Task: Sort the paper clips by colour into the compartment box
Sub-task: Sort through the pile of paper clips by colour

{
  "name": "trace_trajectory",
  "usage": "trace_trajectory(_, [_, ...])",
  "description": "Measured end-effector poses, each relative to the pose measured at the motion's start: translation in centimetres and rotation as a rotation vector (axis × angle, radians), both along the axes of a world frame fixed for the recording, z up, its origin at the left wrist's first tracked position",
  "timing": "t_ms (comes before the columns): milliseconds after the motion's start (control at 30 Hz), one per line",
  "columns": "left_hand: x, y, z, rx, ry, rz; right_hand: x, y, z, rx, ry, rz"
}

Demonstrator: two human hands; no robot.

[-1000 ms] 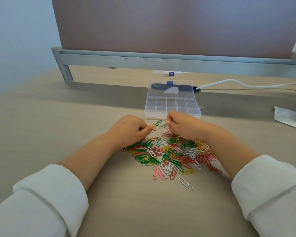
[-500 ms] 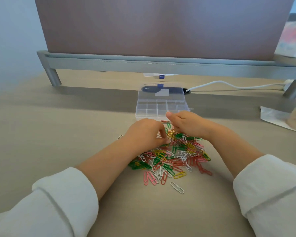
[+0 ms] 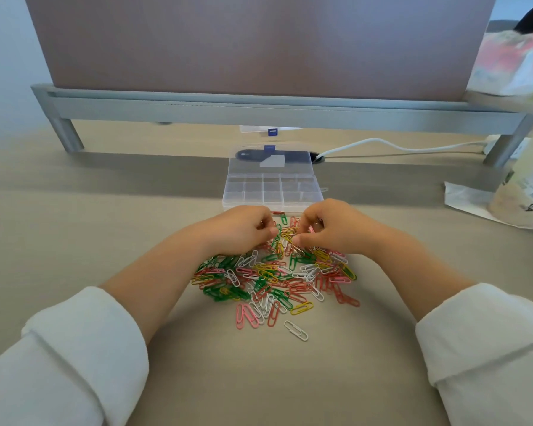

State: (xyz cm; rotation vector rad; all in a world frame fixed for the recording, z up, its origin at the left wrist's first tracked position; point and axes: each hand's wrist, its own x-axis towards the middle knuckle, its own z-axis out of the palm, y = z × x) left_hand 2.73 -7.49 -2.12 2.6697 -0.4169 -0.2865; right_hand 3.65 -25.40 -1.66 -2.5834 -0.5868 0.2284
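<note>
Picking looks to be the step: left hand [image 3: 240, 232] and right hand [image 3: 331, 229] curl fingers into the far edge of the loose heap of red, green, yellow, pink and white wire paper clips [image 3: 274, 278], though whether either pinches one I cannot tell. Heap lies on the beige counter [image 3: 105, 210] just before the clear plastic compartment box [image 3: 259, 192], lid open, cells seemingly empty. Next: isolate one colour, drop it in one cell

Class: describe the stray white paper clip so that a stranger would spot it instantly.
Start at the clear compartment box, then come down through the heap of coloured paper clips. Just past its near edge lies one white paper clip, alone, touching no other.
</note>
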Motion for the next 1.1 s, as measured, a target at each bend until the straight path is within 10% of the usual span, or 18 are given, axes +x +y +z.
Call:
trace_trajectory(433, [-1.0,0.1,0.0,-0.088,-0.08,-0.062,-0.4,0.3,-1.2,-0.12,-0.088,0.05])
trace_trajectory(1100, [-0.9,0.3,-0.3,-0.279,-0.173,0.03,0.6,-1.7,-0.4,0.22,0.168,-0.054])
